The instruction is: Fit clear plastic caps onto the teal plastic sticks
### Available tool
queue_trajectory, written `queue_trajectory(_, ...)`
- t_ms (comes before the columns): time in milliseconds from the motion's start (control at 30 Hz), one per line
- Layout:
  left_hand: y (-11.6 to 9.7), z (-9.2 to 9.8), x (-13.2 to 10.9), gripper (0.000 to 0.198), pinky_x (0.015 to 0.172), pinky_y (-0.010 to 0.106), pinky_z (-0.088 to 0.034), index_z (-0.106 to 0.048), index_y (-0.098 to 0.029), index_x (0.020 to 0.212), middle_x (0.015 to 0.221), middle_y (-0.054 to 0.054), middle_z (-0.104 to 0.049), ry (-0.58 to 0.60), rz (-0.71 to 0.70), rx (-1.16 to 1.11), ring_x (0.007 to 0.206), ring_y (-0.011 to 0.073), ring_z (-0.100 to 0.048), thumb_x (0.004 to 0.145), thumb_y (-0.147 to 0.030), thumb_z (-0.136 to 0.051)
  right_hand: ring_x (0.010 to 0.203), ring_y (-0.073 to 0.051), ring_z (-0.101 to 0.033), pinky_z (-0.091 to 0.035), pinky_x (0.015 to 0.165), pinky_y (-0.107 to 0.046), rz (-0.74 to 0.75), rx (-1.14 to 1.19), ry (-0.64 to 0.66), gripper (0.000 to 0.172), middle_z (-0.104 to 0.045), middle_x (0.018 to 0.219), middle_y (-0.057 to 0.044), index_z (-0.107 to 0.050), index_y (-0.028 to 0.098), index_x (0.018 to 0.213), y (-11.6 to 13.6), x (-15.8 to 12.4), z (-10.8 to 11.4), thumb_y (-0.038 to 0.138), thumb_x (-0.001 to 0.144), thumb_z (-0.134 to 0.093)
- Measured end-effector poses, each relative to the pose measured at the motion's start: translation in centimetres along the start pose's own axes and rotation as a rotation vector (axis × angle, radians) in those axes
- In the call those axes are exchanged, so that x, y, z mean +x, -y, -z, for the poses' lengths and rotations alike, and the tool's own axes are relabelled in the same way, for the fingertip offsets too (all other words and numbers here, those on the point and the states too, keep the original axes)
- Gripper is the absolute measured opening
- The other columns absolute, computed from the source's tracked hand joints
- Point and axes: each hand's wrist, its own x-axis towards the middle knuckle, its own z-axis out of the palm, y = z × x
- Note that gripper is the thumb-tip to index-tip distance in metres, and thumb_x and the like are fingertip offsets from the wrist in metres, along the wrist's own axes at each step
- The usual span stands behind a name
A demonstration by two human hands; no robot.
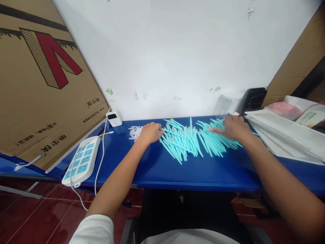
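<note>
Two heaps of slim turquoise sticks with pale tips lie on the blue table: a left heap (pixel 179 140) and a right heap (pixel 213 140). My left hand (pixel 151 132) is closed at the left edge of the left heap. What its curled fingers hold, if anything, is hidden. Beside it, partly covered by the hand, is a small pile of whitish slim pieces (pixel 135 132). Over the far right side of the right heap is my right hand (pixel 235 128), its thumb stretched out leftward and apart from the fingers. Nothing shows in its grasp.
At left, a white power strip (pixel 85 161) with cables lies by a large cardboard box (pixel 50 88). A small white device (pixel 114 118) stands against the wall. A clear container (pixel 228 103), a black object (pixel 254 100) and white bags (pixel 286 132) crowd the right.
</note>
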Motion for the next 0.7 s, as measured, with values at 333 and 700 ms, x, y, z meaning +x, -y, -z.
queue_trajectory(333, -0.2, 0.2, -0.2, 0.036, 0.084, 0.037, -0.049, -0.070, -0.022, 0.109, 0.107, 0.013, -0.071, 0.015, 0.009, -0.025, 0.099, 0.0306, -0.068, 0.097, -0.050, -0.052, 0.157, -0.045, 0.008, 0.002, 0.122, -0.068, 0.029, 0.126, 0.006, 0.125, 0.004, 0.172, -0.022, 0.014, 0.004, 0.163, 0.2, -2.8, -2.1, 0.091, 0.083, -0.028)
queue_trajectory(700, -0.3, 0.2, -0.2, 0.034, 0.084, 0.037, -0.049, -0.071, -0.023, 0.107, 0.105, 0.012, -0.072, 0.006, -0.004, -0.017, 0.099, 0.0302, -0.069, 0.097, -0.050, -0.053, 0.155, -0.050, -0.005, -0.006, 0.118, -0.074, -0.160, 0.140, 0.214, 0.136, 0.000, 0.171, -0.028, 0.004, 0.002, 0.165, -1.3, -2.2, -2.8, 0.099, 0.075, -0.025)
